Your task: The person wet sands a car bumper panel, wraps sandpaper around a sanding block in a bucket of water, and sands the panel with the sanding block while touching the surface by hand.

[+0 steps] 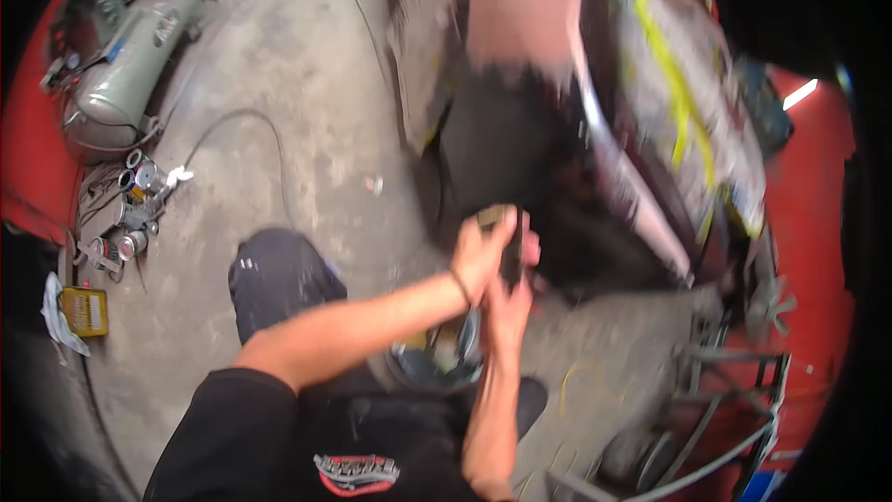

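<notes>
My left hand (483, 256) is closed on a dark block with an olive top (509, 246), held at the lower end of a large dark body panel (502, 144). Just below it, my right hand (511, 302) holds the same block, its fingers wrapped round it and partly hidden. The panel has a pink patch (520, 9) and a pale, shiny curved edge along its right. Beside it are grey sections with yellow tape (678, 102). Under my hands a dark bucket (409, 374) stands on the floor, partly hidden by my arms.
A grey air tank (130, 84), several cans (135, 242), a yellow container (85, 311) and hoses lie at the left. A metal frame (706, 381) stands at the lower right, with red surfaces (813, 223) beyond. My bent knee (283, 279) is left of my hands.
</notes>
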Tool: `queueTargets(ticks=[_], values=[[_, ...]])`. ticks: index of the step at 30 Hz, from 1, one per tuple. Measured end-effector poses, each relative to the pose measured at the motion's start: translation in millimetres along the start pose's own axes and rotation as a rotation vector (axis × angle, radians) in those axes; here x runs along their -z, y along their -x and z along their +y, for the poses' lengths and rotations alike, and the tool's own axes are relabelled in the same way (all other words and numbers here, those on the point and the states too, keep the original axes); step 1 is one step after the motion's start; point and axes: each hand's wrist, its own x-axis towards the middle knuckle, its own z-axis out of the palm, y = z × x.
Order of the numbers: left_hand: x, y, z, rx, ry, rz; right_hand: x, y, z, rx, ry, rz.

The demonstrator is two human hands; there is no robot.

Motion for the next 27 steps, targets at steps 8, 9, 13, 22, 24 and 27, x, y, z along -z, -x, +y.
queueTargets(ticks=[8,9,13,22,24,27], values=[[15.4,-26.5,32.6,0.036,-0.668,-0.228,84.1,6.6,32.8,-0.183,0.354,-0.033],[21.3,-21.0,15.8,0.115,-0.823,-0.255,93.0,16.8,51.5,-0.287,0.475,-0.015],[102.1,-4.4,-55.4,-0.016,-1.571,-0.404,65.6,53.7,105.1,-0.286,0.914,0.023],[122.1,-12.0,-57.5,0.156,-1.875,-0.35,54.4,69.5,172.0,-0.417,0.829,0.012],[124.8,-13.5,-60.7,0.142,-1.894,-0.379,49.4,74.4,164.3,-0.383,0.697,-0.038],[128.9,-15.5,-68.6,0.167,-1.993,-0.456,47.3,83.2,163.7,-0.118,0.486,-0.258]])
